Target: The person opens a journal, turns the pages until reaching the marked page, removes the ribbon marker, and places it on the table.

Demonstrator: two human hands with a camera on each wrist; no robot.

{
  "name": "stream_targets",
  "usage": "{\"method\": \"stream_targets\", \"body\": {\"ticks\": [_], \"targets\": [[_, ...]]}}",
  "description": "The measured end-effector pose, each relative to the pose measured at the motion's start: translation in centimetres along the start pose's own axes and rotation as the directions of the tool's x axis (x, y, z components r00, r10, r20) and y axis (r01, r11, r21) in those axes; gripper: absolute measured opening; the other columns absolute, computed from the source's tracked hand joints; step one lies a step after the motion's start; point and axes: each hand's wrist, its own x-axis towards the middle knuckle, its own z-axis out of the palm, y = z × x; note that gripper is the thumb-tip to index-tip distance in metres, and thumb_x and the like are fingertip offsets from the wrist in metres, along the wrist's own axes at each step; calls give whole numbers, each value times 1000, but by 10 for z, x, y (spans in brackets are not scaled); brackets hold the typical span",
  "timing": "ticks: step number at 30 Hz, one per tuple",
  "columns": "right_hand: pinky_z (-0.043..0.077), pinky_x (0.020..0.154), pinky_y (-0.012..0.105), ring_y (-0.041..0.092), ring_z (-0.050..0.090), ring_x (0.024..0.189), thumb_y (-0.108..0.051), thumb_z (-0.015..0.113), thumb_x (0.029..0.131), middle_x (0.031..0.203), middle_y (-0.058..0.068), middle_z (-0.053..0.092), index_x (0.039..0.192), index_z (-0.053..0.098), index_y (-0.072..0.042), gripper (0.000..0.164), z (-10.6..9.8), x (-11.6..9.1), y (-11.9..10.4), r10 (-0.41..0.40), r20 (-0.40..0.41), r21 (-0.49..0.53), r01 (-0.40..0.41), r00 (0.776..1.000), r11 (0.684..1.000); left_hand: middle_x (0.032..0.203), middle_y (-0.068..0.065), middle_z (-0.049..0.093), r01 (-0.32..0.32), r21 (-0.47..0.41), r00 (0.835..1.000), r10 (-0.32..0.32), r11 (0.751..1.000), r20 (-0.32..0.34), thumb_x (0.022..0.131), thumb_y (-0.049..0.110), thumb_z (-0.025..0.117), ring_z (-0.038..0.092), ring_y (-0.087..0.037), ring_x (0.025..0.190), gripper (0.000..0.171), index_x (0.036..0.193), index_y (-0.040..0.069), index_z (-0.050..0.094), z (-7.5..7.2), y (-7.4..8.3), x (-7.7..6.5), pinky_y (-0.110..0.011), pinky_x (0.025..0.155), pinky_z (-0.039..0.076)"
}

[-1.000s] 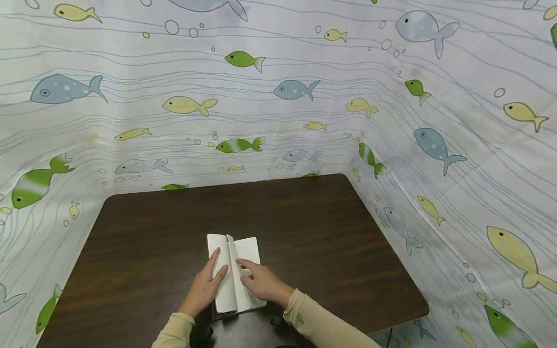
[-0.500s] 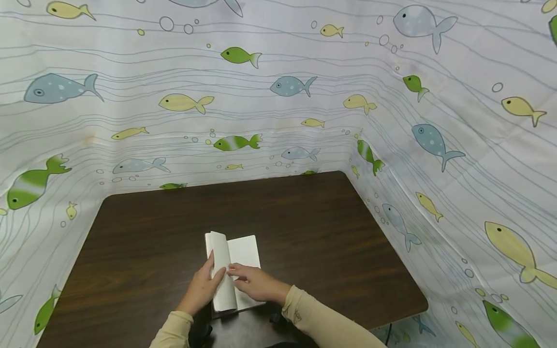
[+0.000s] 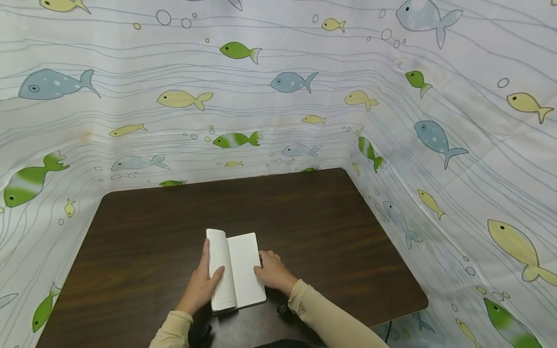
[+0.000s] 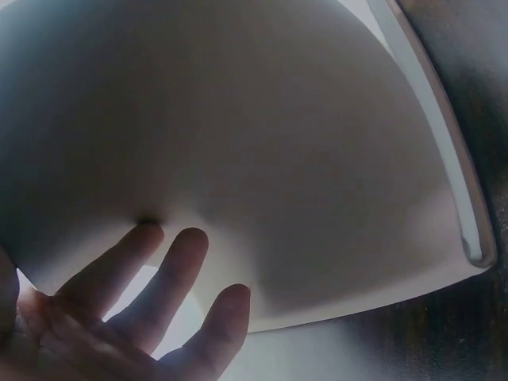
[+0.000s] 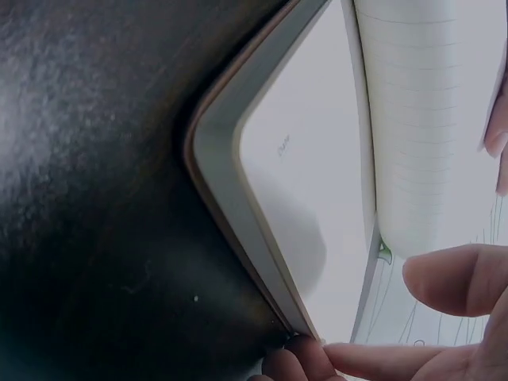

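Note:
A notebook [image 3: 244,278] lies open on the dark table, its lined pages showing and a band of pages curving up on the left. My left hand [image 3: 201,287] holds that left part, thumb on the page and fingers along the outer edge. From below, the left wrist view shows three fingertips [image 4: 190,246] against the back of the curved sheets. At the right edge, my right hand [image 3: 276,274] grips the notebook, its thumb over the page. In the right wrist view, curled fingers [image 5: 305,359] meet the cover's edge, and the thumb [image 5: 444,278] stands above the page.
A brown wood-grain table [image 3: 339,251] spreads around the notebook. White fabric with printed fish [image 3: 235,140] hangs along its back and both sides. A small dark object [image 3: 285,310] sits near the right forearm.
The loose pages have gone over to the left side, leaving the right page flat in view. My right hand has moved from the middle of the notebook to its right edge.

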Motion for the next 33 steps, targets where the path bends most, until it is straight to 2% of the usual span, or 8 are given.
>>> {"method": "stream_targets", "body": {"ticks": [8,10,15,17,20,22,27,33], "targets": [[42,98,46,32,45,124,-24,51,94,134,17,49,140,49,-2,51,1,1,2,-7,20,-19,7,1000,1000,128,-36,52,21,-16,1000,-21,1000,2,96,25,60,68,-30,89,93,155,27,-12,0,1,-1,-39,70,54],[42,97,46,32,46,123,-24,51,94,132,16,50,139,50,-2,51,0,1,2,-16,6,-9,16,1000,1000,134,-35,48,1,6,1000,-1,1000,-10,96,24,60,65,-35,98,92,155,26,-10,-1,1,0,-44,77,53],[43,95,43,29,49,118,-22,51,95,129,14,52,137,54,-2,46,-3,-1,-5,-61,-20,13,61,998,998,152,-28,29,-50,41,998,51,998,-37,95,20,61,44,-44,129,92,156,23,-8,0,0,1,-56,97,41],[46,93,39,27,54,114,-20,51,95,128,15,55,135,55,-2,44,-5,-3,-9,-96,-19,33,96,995,995,150,-29,32,-46,31,998,47,998,-39,95,20,61,50,-44,123,91,156,23,-8,0,0,0,-53,93,45],[50,87,33,23,61,108,-18,52,96,129,15,58,133,57,-4,41,-8,-6,-17,-153,-8,80,153,988,985,137,-32,46,-21,5,999,21,1000,-31,96,20,60,64,-37,100,91,156,24,-7,1,0,0,-43,75,53],[51,85,30,23,63,106,-16,53,96,132,14,57,134,57,-6,40,-10,-9,-22,-185,17,127,181,983,975,131,-33,51,-11,-16,1000,11,1000,-28,96,20,60,66,-32,90,90,156,24,-7,1,1,0,-37,68,53],[50,86,28,23,61,113,-16,54,97,137,9,55,137,54,-9,41,-11,-14,-34,-228,93,216,204,969,955,144,-31,39,-11,-73,1000,9,997,-18,96,15,59,63,-36,100,90,156,25,-7,0,1,0,-37,71,53],[49,69,22,12,65,88,-21,52,99,143,3,50,142,49,-16,44,-9,-19,-42,-269,210,313,196,940,929,152,-29,26,3,-135,1000,-2,991,13,98,19,57,62,-37,100,87,155,31,-7,-1,3,-1,-37,69,54]]}}
